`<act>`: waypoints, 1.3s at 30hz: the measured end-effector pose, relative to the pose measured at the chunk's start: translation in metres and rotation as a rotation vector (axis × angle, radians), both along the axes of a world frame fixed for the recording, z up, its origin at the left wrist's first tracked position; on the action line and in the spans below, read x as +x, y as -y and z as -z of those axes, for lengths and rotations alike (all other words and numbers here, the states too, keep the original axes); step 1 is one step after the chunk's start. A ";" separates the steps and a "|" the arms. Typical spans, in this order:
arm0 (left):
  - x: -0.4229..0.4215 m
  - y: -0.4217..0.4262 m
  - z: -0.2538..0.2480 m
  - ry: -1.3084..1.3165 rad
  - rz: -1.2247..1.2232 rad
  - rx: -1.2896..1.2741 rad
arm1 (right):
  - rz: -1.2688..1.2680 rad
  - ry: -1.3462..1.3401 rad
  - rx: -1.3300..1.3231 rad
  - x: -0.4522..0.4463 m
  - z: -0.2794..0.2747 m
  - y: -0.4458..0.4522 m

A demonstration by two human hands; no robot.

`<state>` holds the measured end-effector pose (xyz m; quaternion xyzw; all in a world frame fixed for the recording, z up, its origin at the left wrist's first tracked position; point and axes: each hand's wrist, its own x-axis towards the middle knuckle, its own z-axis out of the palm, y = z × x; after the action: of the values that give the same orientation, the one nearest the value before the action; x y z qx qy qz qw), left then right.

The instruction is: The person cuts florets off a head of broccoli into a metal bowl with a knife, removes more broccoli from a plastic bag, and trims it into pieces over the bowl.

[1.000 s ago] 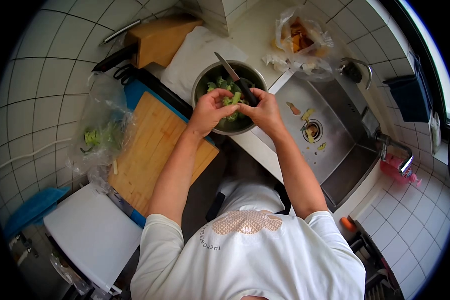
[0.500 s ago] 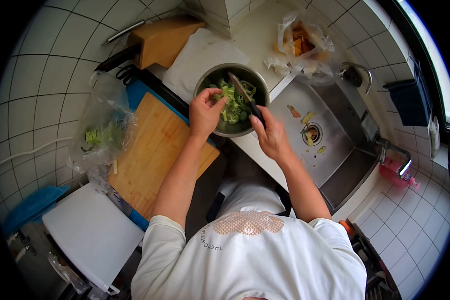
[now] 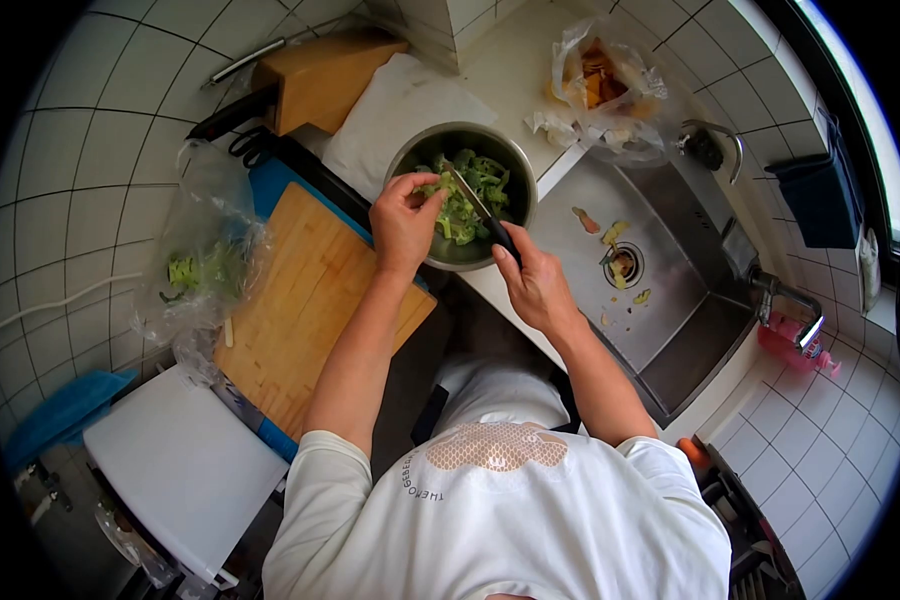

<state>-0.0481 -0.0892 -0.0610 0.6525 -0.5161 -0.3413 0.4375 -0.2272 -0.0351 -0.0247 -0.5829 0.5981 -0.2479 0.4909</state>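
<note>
A metal bowl (image 3: pixel 523 185) on the counter holds cut broccoli (image 3: pixel 485 180). Over its left side, my left hand (image 3: pixel 406 222) is closed in a pinch on a piece of broccoli, partly hidden by the fingers. My right hand (image 3: pixel 536 280) grips the black handle of a knife (image 3: pixel 475 200). The blade slants up and left above the bowl, its tip near the fingers of my left hand. Left of the bowl lies a wooden cutting board (image 3: pixel 305 290), under my left forearm.
Right of the bowl is a steel sink (image 3: pixel 660 310) with peelings around its drain. A plastic bag (image 3: pixel 630 120) of orange-brown pieces stands behind it. On the left, a clear bag (image 3: pixel 205 255) holds greens. A knife block (image 3: pixel 330 75) stands at the back left.
My right hand and the knife have moved slightly left and down, the blade tip now closer to my left fingers. My left hand has shifted slightly left.
</note>
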 end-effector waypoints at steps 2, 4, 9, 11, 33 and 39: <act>0.000 0.000 -0.002 0.002 -0.004 0.015 | -0.008 -0.011 -0.007 0.000 0.000 -0.001; 0.001 0.000 -0.003 0.025 0.002 0.007 | -0.014 -0.010 -0.009 -0.001 0.000 -0.001; 0.003 -0.001 -0.005 0.046 0.004 -0.032 | -0.027 -0.021 -0.027 0.000 0.001 -0.004; 0.004 -0.001 -0.005 0.098 0.012 -0.060 | -0.030 -0.021 -0.021 0.000 0.000 -0.005; -0.021 -0.020 -0.013 0.097 0.070 -0.183 | -0.032 -0.104 -0.161 0.008 0.022 0.001; -0.022 -0.023 -0.014 0.063 0.067 -0.203 | -0.062 -0.152 -0.168 0.013 0.019 0.006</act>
<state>-0.0700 -0.0658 -0.0473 0.5976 -0.5830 -0.2809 0.4734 -0.2144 -0.0415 -0.0441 -0.6571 0.5927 -0.2369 0.4010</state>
